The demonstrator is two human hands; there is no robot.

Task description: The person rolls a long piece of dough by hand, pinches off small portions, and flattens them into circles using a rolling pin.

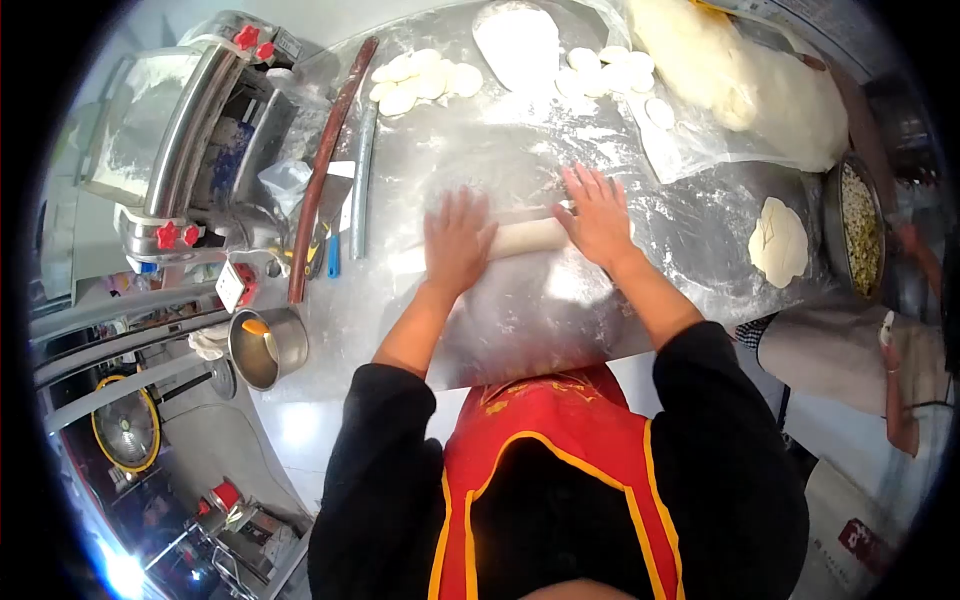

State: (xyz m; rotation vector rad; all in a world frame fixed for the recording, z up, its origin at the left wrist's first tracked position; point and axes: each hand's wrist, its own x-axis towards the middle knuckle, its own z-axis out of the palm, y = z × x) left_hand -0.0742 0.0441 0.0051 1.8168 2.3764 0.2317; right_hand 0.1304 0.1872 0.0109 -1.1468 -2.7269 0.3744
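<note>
A long pale roll of dough (525,238) lies across the floured metal table (480,335) in front of me. My left hand (460,240) rests on its left part, palm down with the fingers stretched forward. Over its right end lies my right hand (597,215), fingers spread and thumb pointing inward. Neither hand is wrapped round the roll. The dough under my palms is hidden. Flour is scattered over the steel around both hands.
Small dough rounds (425,80) and a flour heap (517,45) lie at the back. Bagged dough (745,85), a flat dough piece (778,243) and a filling pan (860,225) are right. Left are a wooden rolling pin (330,170), dough machine (190,140) and metal pot (268,348).
</note>
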